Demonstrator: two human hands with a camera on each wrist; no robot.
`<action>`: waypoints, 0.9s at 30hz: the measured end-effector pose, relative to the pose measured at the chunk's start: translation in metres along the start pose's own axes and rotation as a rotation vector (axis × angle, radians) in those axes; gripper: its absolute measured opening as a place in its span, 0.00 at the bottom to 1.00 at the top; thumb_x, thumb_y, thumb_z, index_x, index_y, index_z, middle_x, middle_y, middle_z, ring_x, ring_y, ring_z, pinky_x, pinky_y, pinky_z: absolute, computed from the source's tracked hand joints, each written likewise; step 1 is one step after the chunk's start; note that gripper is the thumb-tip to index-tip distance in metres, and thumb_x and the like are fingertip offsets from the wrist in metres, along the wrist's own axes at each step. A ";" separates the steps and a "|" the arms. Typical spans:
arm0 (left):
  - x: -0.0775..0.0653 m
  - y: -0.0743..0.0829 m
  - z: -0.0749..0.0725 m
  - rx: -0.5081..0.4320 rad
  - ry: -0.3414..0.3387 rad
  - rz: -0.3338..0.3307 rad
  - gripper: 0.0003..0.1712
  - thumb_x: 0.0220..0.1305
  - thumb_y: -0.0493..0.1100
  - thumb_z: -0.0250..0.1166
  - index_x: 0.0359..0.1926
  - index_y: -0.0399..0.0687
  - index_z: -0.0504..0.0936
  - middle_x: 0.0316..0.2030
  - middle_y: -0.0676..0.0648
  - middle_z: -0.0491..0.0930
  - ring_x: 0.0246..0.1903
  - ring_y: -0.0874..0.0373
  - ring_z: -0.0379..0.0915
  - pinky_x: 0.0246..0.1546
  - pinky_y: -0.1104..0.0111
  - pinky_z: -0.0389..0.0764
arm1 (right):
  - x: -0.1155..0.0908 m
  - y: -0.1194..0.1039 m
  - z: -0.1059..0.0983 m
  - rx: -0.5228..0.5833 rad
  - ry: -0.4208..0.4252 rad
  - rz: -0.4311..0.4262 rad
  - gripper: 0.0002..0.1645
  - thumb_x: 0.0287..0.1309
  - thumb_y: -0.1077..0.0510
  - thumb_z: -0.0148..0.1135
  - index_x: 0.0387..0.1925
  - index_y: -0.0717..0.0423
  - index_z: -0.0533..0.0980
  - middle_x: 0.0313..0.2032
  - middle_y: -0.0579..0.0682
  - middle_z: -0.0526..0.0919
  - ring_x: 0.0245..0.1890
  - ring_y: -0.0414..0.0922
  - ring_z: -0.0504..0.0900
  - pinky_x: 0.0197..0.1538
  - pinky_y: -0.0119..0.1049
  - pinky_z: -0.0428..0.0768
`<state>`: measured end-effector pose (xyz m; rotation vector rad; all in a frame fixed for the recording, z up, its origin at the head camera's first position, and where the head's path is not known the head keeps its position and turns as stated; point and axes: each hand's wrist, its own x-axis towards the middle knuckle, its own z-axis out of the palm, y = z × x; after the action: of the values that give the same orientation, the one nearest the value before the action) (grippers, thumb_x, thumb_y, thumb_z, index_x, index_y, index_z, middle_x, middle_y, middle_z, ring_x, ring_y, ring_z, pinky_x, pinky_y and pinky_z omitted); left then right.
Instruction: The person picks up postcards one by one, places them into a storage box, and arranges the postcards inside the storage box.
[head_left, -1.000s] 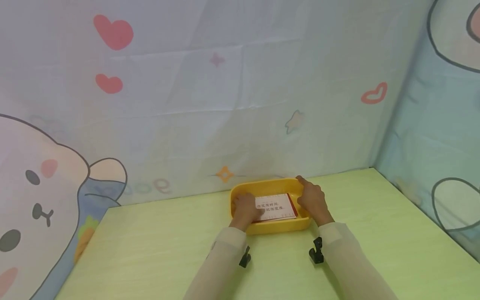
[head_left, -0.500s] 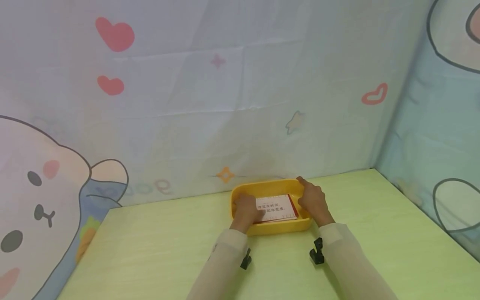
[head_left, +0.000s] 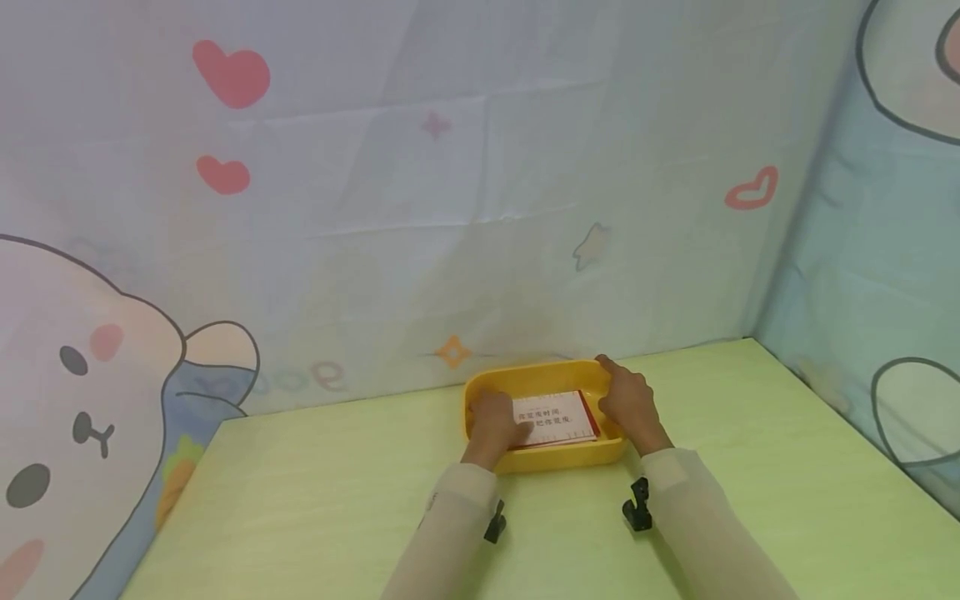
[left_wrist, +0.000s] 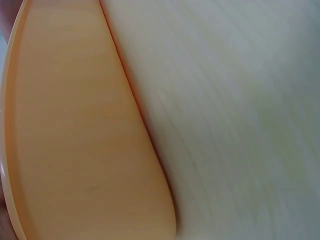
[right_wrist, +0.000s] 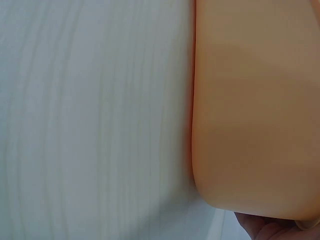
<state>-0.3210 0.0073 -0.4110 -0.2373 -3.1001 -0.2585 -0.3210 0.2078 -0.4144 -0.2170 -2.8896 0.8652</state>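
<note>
A shallow yellow tray (head_left: 570,457) stands on the table near the back wall. In it lies a white printed card (head_left: 558,417) with dark characters and a red edge showing beneath. My left hand (head_left: 495,423) reaches into the tray's left end and grips the card's left side, thumb over its top; the fingertips are hidden. With my right hand (head_left: 632,407) I hold the tray's right end, one finger along the far corner rim and the thumb inside. The left wrist view has the tray's outer wall (left_wrist: 80,125); some right fingers (right_wrist: 270,230) show below it in the right wrist view.
The pale green table (head_left: 315,500) extends to both sides of the tray and in front of it. A printed cloth wall (head_left: 390,275) rises close behind, and another cloth (head_left: 870,317) stands at the right. Black clips (head_left: 637,506) sit at the sleeves.
Both hands and the tray keep their places relative to each other. The whole scene shifts slightly down and to the right in the head view.
</note>
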 end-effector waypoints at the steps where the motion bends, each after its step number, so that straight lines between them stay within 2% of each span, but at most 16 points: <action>1: 0.000 0.000 0.000 0.012 0.001 0.001 0.26 0.60 0.58 0.69 0.38 0.38 0.77 0.35 0.43 0.76 0.42 0.48 0.68 0.52 0.53 0.72 | 0.000 0.000 0.000 -0.001 0.002 -0.003 0.43 0.54 0.69 0.59 0.73 0.56 0.61 0.61 0.70 0.74 0.42 0.60 0.76 0.51 0.55 0.83; 6: 0.000 0.001 -0.001 0.026 0.001 -0.007 0.26 0.60 0.59 0.69 0.37 0.39 0.77 0.33 0.44 0.75 0.39 0.49 0.68 0.49 0.55 0.72 | 0.001 0.002 -0.001 -0.007 0.012 -0.029 0.42 0.54 0.69 0.58 0.72 0.57 0.61 0.59 0.70 0.76 0.43 0.61 0.75 0.51 0.58 0.81; 14: 0.000 0.000 0.001 0.024 0.012 0.006 0.25 0.60 0.58 0.68 0.38 0.38 0.78 0.34 0.44 0.76 0.41 0.48 0.69 0.48 0.54 0.72 | 0.001 0.001 0.000 -0.010 -0.003 -0.012 0.42 0.55 0.69 0.59 0.72 0.56 0.61 0.60 0.70 0.75 0.42 0.60 0.75 0.51 0.56 0.82; 27: 0.003 0.000 0.004 -0.003 -0.012 -0.013 0.26 0.60 0.58 0.69 0.42 0.38 0.77 0.36 0.43 0.76 0.43 0.48 0.68 0.53 0.54 0.70 | 0.003 0.000 0.000 0.001 -0.023 0.016 0.44 0.55 0.69 0.59 0.74 0.55 0.59 0.62 0.70 0.73 0.43 0.60 0.75 0.52 0.54 0.83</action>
<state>-0.3239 0.0086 -0.4146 -0.2201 -3.1139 -0.2624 -0.3237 0.2083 -0.4147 -0.2317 -2.9128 0.8769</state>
